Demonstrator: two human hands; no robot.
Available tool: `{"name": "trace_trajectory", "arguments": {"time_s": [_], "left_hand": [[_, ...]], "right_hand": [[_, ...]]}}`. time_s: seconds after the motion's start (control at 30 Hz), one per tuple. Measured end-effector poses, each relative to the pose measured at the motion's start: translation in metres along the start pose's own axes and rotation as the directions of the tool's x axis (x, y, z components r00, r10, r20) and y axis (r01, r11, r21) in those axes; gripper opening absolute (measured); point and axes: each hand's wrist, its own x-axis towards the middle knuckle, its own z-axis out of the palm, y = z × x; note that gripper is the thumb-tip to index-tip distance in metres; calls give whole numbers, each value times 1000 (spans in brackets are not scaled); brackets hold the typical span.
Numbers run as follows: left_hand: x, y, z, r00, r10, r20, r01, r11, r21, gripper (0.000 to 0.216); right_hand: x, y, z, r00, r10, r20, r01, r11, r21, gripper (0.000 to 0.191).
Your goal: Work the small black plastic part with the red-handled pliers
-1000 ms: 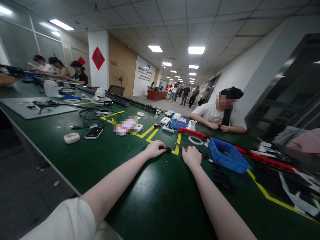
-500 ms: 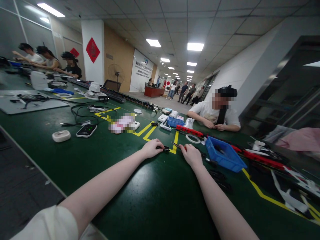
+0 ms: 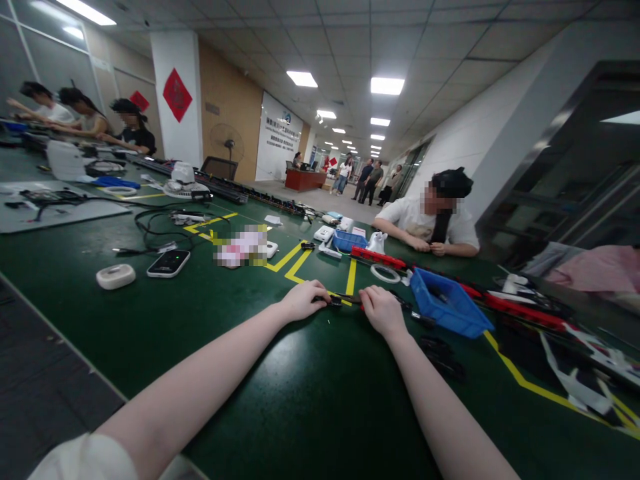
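Observation:
My left hand (image 3: pixel 303 300) is closed, its fingertips pinching a small black part (image 3: pixel 335 301) just above the green table (image 3: pixel 300 413). Closed too, my right hand (image 3: pixel 383 309) grips a slim, dark, pointed tool that looks like tweezers (image 3: pixel 351 298). The tweezers point left, with their tip at the black part; whether they touch it I cannot tell. Beside my right hand, on its far right side, lies a black cable with a metal plug (image 3: pixel 423 319). A yellow tape line (image 3: pixel 351 277) runs on the table behind the part.
A blue bin (image 3: pixel 450 310) with dark items stands right of my right hand. Beyond are a roll of white tape (image 3: pixel 385 273), a red rail (image 3: pixel 379 258) and a smaller blue bin (image 3: pixel 350 240). A phone-like device (image 3: pixel 169 264) lies left. A co-worker (image 3: pixel 430 220) sits across the table.
The tweezers have swung flatter and come closer to the black part in my left hand. Both hands stay nearly in place while the view shifts slightly.

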Motion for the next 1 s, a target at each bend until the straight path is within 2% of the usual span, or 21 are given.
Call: {"name": "trace_trajectory", "arguments": {"time_s": [0.2, 0.73, 1.0], "left_hand": [[-3, 4, 0, 998, 60, 22, -60, 998, 18, 19], [3, -10, 7, 1000, -2, 12, 4, 988, -153, 19], [4, -13, 8, 1000, -9, -3, 8, 984, -175, 19]], "right_hand": [[-3, -7, -3, 998, -61, 10, 61, 998, 8, 47], [-3, -2, 3, 987, -148, -55, 148, 989, -7, 44], [-3, 1, 8, 985, -152, -84, 152, 988, -2, 39]]}}
